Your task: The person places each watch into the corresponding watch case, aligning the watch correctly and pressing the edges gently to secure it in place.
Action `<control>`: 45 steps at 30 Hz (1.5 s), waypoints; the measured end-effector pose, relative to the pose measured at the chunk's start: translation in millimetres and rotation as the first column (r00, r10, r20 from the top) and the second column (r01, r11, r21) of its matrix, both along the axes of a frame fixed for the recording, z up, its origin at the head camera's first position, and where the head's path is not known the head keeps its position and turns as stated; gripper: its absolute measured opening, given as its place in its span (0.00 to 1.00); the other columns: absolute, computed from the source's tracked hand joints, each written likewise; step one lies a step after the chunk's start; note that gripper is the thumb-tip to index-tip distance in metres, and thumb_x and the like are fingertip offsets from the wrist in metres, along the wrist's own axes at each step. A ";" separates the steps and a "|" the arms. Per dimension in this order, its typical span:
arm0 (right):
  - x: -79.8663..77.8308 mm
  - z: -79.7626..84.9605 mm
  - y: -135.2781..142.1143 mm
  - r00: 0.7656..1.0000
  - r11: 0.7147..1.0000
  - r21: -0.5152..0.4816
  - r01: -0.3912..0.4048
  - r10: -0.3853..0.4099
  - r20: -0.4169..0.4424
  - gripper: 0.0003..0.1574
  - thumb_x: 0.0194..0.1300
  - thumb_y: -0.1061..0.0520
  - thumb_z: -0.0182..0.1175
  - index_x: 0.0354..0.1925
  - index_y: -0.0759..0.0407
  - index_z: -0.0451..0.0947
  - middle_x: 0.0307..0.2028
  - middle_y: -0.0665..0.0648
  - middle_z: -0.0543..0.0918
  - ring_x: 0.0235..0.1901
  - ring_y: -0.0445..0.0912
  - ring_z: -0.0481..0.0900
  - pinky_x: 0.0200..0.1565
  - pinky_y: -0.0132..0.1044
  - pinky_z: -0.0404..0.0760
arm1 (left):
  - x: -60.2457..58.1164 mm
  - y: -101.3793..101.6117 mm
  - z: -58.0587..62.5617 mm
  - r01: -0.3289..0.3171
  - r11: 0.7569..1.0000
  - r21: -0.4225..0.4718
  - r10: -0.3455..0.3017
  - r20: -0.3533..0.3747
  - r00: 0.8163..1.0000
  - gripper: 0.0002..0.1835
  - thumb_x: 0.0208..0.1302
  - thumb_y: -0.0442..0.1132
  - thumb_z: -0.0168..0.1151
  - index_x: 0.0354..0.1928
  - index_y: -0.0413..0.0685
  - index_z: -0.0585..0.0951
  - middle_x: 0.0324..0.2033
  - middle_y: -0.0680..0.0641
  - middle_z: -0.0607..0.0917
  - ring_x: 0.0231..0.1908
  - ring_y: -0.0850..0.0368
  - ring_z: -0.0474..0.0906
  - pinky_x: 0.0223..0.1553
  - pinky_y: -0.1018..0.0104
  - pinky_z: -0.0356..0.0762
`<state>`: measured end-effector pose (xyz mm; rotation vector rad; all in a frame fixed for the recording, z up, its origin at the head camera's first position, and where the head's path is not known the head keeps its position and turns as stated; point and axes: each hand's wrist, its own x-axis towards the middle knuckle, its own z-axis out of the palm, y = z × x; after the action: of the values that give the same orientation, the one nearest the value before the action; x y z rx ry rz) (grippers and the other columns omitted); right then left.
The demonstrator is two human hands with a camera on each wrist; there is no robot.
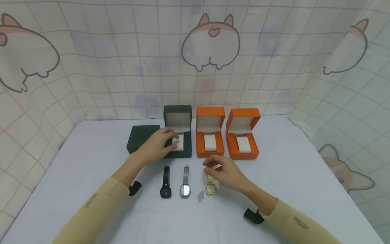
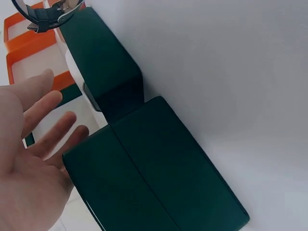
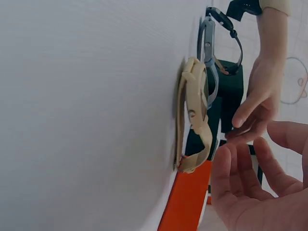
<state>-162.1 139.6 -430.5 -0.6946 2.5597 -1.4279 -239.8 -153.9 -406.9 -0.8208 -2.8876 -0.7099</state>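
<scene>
My left hand (image 1: pixel 156 145) hovers by an open dark green watch box (image 1: pixel 188 145), its relaxed fingers overlapping the white cushion (image 1: pixel 179 147) inside. In the left wrist view the fingers of that hand (image 2: pixel 41 144) are spread, with nothing between them. My right hand (image 1: pixel 228 173) hangs over the strap of a cream watch (image 1: pixel 210 189), fingers loosely bent. The right wrist view has those fingers (image 3: pixel 245 178) apart from the cream watch (image 3: pixel 195 96) and holding nothing. Left of it lie a light blue watch (image 1: pixel 185 191) and a black watch (image 1: pixel 166 192).
A closed green box (image 1: pixel 143 133) stands left of the open one. To the right are two open orange boxes, the nearer one (image 1: pixel 210 154) and the outer one (image 1: pixel 243 156), each with a white cushion. A small grey patch (image 1: pixel 200 196) shows on the white tabletop (image 1: pixel 146 220).
</scene>
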 end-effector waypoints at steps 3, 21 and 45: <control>1.7 -4.4 6.3 0.999 0.999 -0.015 0.039 -0.039 0.007 0.13 0.71 0.58 0.66 0.52 0.60 0.82 0.45 0.48 0.84 0.47 0.46 0.81 0.50 0.41 0.84 | -3.0 2.3 0.0 0.005 1.000 -0.031 -0.005 0.004 1.000 0.21 0.70 0.44 0.69 0.61 0.43 0.82 0.59 0.40 0.78 0.59 0.42 0.75 0.63 0.46 0.73; 8.4 -6.3 26.1 0.901 0.981 -0.123 0.147 -0.082 0.426 0.37 0.70 0.56 0.67 0.70 0.66 0.65 0.57 0.62 0.78 0.54 0.53 0.78 0.56 0.43 0.82 | -18.0 15.1 6.9 0.010 0.971 -0.238 0.009 0.079 0.997 0.34 0.68 0.53 0.69 0.70 0.42 0.75 0.67 0.36 0.74 0.68 0.38 0.67 0.72 0.38 0.55; 10.0 -14.5 21.3 0.892 0.996 -0.066 0.054 -0.018 0.451 0.36 0.64 0.60 0.72 0.65 0.69 0.70 0.46 0.57 0.83 0.45 0.50 0.81 0.51 0.36 0.83 | -31.7 18.1 7.8 0.011 0.953 -0.304 0.039 0.157 0.987 0.37 0.62 0.48 0.76 0.70 0.44 0.75 0.69 0.38 0.74 0.70 0.38 0.64 0.71 0.39 0.58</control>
<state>-152.1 160.9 -445.0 -0.2758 2.1750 -1.4956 -271.6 -135.8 -399.1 -0.8025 -3.1988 -0.3461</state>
